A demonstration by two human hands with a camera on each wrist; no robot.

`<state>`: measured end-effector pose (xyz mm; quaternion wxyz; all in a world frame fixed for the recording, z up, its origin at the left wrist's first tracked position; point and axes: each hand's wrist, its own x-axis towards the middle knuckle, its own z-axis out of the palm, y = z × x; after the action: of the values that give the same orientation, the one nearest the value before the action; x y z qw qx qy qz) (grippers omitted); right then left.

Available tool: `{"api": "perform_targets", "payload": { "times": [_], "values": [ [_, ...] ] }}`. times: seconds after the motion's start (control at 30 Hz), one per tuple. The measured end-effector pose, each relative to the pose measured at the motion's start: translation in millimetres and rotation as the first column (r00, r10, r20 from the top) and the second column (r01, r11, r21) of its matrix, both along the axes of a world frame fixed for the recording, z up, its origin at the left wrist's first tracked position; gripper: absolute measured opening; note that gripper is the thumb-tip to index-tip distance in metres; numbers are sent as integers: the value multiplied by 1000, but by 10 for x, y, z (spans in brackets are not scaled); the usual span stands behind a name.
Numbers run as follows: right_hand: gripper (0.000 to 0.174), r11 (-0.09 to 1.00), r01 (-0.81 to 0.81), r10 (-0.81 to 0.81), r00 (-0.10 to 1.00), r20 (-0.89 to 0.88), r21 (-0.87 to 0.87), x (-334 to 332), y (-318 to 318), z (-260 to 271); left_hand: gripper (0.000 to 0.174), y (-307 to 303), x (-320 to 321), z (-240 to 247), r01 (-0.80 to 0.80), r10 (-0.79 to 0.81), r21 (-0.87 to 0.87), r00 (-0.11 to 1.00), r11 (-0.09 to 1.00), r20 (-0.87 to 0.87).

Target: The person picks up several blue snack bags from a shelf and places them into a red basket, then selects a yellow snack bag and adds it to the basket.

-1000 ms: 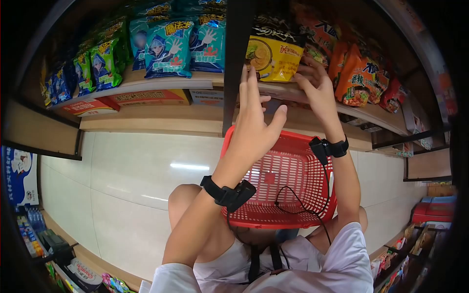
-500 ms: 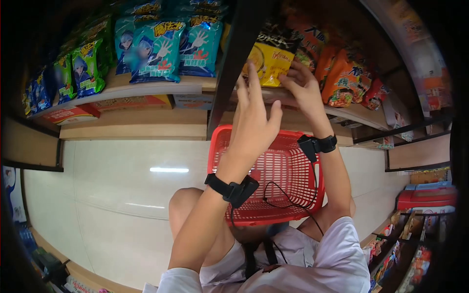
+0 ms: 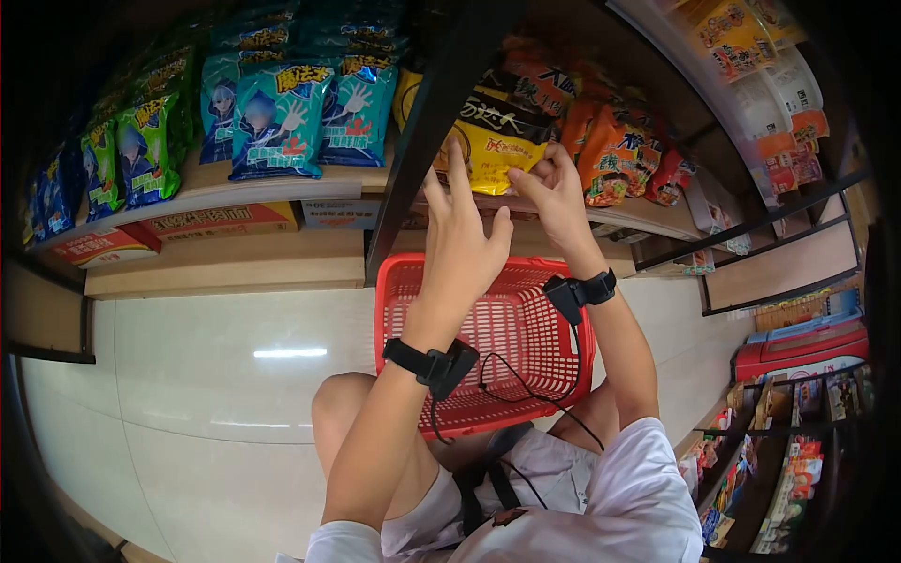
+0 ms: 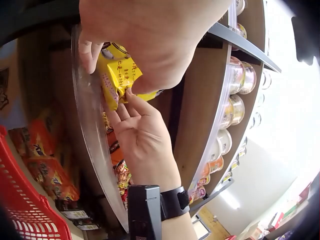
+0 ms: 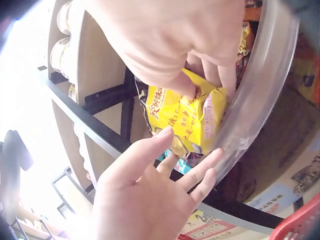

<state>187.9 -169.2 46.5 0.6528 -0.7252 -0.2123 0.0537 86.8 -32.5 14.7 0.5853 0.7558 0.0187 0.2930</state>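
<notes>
A yellow and black noodle packet (image 3: 497, 161) stands at the front of the shelf. The right hand (image 3: 563, 202) pinches its lower right corner between thumb and fingers; the right wrist view shows this hand (image 5: 175, 40) over the yellow packet (image 5: 172, 112). At the packet's left side the left hand (image 3: 465, 249) has its fingers extended and thumb apart; in the right wrist view this hand (image 5: 145, 195) lies beside the packet, and whether its fingertips touch is unclear. In the left wrist view the right hand (image 4: 142, 135) holds the packet's edge (image 4: 117, 75).
A red basket (image 3: 389, 310) stands on the floor below the hands, a black cable across it. Teal packets (image 3: 277, 122) and green packets (image 3: 150, 159) fill the shelf left of a dark upright post (image 3: 427, 131). Orange packets (image 3: 605, 159) stand to the right.
The head view has turned, so shelf and basket appear further left. The right fingers have closed onto the packet's lower corner, which looks creased. The left hand keeps its extended pose beside it.
</notes>
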Motion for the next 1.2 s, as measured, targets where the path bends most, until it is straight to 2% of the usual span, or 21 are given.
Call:
{"api": "perform_targets", "payload": {
  "times": [0.37,0.47,0.57,0.63,0.7,0.8,0.9,1.03,1.07,1.2],
  "values": [
    [25,989,148,-149,988,-43,-21,-424,-352,422,85,-133,-158,114,-46,47,47,998,998,-32],
    [23,972,206,-207,978,2,-113,-624,-540,628,82,-166,-230,141,-50,50,38,999,998,-9],
    [23,940,307,-307,951,28,-146,-946,-580,871,79,-278,-279,149,-43,51,-114,996,993,70],
    [24,959,265,-269,963,-24,-101,-1023,-670,897,75,-365,-356,186,49,-32,-263,997,964,66],
    [24,966,242,-248,967,-59,-95,-1134,-723,911,73,-490,-383,198,81,-41,-357,992,931,118],
    [24,951,295,-302,950,-74,-95,-1292,-849,880,79,-543,-424,179,186,-157,-414,982,891,102],
    [25,932,348,-356,931,-80,-100,-1286,-941,832,77,-540,-486,213,212,-211,-427,976,879,51],
    [26,941,309,-324,940,-103,-136,-1266,-1007,803,79,-652,-543,206,132,-160,-426,987,895,-31],
    [26,946,291,-308,944,-118,-145,-1252,-1059,781,75,-681,-560,190,112,-162,-449,984,886,-73],
    [26,904,308,-355,927,-118,-296,-1342,-1019,742,69,-817,-594,82,106,-256,-543,944,833,-208]
  ]
}}
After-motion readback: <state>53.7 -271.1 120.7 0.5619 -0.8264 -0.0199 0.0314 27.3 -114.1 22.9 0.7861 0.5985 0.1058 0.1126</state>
